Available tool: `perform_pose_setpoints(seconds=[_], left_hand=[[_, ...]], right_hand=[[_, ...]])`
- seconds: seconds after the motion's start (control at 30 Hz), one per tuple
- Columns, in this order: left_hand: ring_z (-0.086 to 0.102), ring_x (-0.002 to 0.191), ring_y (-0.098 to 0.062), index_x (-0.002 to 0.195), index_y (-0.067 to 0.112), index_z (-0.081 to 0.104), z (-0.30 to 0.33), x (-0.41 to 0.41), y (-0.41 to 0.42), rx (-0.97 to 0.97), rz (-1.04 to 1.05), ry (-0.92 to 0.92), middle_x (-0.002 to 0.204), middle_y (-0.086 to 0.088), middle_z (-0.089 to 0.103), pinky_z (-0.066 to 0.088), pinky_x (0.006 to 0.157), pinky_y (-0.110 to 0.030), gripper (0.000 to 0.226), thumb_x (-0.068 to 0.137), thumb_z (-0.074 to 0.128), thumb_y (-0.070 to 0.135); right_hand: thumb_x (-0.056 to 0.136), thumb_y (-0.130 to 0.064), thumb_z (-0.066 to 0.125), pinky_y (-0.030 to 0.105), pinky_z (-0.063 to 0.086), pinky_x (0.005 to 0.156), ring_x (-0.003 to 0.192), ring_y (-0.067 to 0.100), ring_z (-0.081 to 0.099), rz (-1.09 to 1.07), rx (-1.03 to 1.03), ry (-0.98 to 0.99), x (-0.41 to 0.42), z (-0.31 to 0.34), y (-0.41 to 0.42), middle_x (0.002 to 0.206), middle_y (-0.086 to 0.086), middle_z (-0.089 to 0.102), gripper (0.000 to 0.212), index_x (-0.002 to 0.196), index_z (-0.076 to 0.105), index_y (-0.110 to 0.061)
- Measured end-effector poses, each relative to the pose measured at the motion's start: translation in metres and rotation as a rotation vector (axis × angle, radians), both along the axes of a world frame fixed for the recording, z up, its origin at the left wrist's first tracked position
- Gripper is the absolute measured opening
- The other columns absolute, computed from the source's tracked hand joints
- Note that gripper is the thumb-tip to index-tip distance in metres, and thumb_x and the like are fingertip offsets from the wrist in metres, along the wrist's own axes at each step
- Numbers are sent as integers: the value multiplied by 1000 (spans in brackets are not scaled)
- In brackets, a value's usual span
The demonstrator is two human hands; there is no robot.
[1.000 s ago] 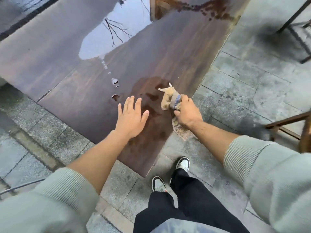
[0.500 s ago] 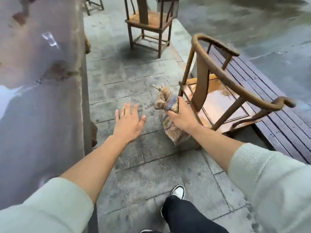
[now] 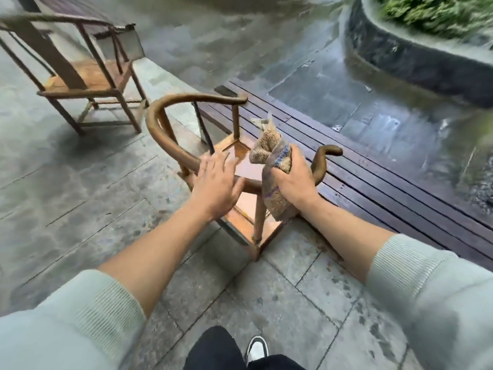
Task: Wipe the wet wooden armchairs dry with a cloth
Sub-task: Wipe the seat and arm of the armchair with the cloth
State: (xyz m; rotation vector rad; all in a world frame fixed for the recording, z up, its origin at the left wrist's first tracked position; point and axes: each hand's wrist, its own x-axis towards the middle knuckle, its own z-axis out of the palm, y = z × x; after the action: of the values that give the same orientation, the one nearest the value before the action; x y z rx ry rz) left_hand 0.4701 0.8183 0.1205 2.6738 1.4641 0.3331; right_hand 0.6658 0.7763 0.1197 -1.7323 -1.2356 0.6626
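Note:
A wooden armchair (image 3: 170, 140) with a curved horseshoe rail stands right in front of me, its orange-brown seat glistening wet. My right hand (image 3: 293, 177) is shut on a bunched tan cloth (image 3: 269, 153) with a blue stripe, held above the seat near the chair's right arm. My left hand (image 3: 217, 182) is open with fingers spread, hovering at the curved back rail; contact is unclear. A second wooden armchair (image 3: 82, 73) stands at the upper left.
Wet grey stone paving (image 3: 80, 182) lies around the chairs. A dark slatted wooden deck (image 3: 373, 182) runs along the right. A curved dark stone planter (image 3: 426, 68) with greenery sits at the upper right. My shoe (image 3: 257, 348) shows at the bottom.
My view has swung from the wet table top to the armchairs. Both hands left the table and now sit over the near chair, the cloth still in my right hand.

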Motion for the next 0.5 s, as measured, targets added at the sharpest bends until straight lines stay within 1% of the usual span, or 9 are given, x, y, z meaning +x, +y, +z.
perform_pose_setpoints(seconds=[0.03, 0.1, 0.13, 0.2, 0.27, 0.33, 0.4, 0.43, 0.5], left_hand=[[32, 137, -35, 140, 10, 43, -1, 18, 15, 15, -71, 2, 145, -18, 40, 22, 115, -51, 53, 96, 46, 40], [36, 134, -35, 135, 9, 48, -6, 57, 46, 40, -193, -6, 141, -17, 44, 25, 114, -51, 49, 95, 48, 38], [38, 132, -35, 132, 9, 50, -8, 72, 58, 44, -220, -13, 138, -17, 46, 27, 113, -50, 47, 95, 47, 38], [43, 125, -36, 127, 8, 53, -19, 112, 96, 23, -265, -51, 132, -16, 50, 32, 109, -48, 44, 95, 47, 37], [45, 120, -35, 124, 8, 54, -32, 138, 122, -32, -269, -71, 128, -15, 51, 34, 105, -46, 42, 95, 48, 38], [45, 121, -34, 126, 8, 54, -50, 162, 150, -101, -281, -58, 129, -14, 51, 33, 107, -46, 44, 95, 48, 38], [43, 124, -34, 129, 8, 52, -67, 177, 173, -149, -298, -33, 131, -15, 51, 31, 109, -47, 45, 95, 48, 38], [43, 124, -33, 130, 8, 52, -72, 182, 181, -169, -300, -27, 131, -15, 51, 31, 109, -47, 45, 96, 47, 38], [43, 124, -32, 131, 9, 51, -84, 195, 203, -220, -267, -17, 131, -14, 50, 32, 109, -46, 45, 97, 45, 38]], right_hand=[[78, -25, 69, 31, 43, 80, 97, 18, 58, -60, -1, -14, 16, -6, 11, 103, -1, 61, 36, 110, 51, -25], [80, -22, 70, 28, 37, 82, 105, 24, 53, -183, -26, -103, 47, -20, 30, 112, 4, 56, 44, 119, 52, -19], [80, -23, 70, 30, 37, 84, 110, 25, 50, -220, -72, -171, 57, -27, 35, 118, 7, 54, 49, 125, 50, -19], [82, -26, 68, 38, 42, 90, 115, 31, 48, -316, -207, -304, 84, -46, 58, 126, 11, 47, 57, 135, 45, -24], [85, -30, 65, 45, 43, 94, 119, 39, 44, -361, -367, -360, 103, -65, 74, 130, 12, 39, 56, 135, 42, -30], [87, -34, 61, 48, 41, 100, 123, 45, 42, -342, -550, -315, 118, -87, 93, 137, 14, 30, 54, 137, 41, -34], [89, -38, 60, 47, 38, 106, 127, 47, 41, -262, -700, -285, 125, -109, 106, 145, 16, 25, 56, 141, 39, -36], [89, -39, 60, 47, 38, 107, 129, 46, 40, -229, -743, -291, 125, -118, 109, 148, 16, 23, 56, 140, 40, -37], [87, -41, 65, 50, 41, 103, 127, 44, 37, -235, -804, -311, 129, -132, 121, 150, 12, 18, 52, 134, 41, -41]])
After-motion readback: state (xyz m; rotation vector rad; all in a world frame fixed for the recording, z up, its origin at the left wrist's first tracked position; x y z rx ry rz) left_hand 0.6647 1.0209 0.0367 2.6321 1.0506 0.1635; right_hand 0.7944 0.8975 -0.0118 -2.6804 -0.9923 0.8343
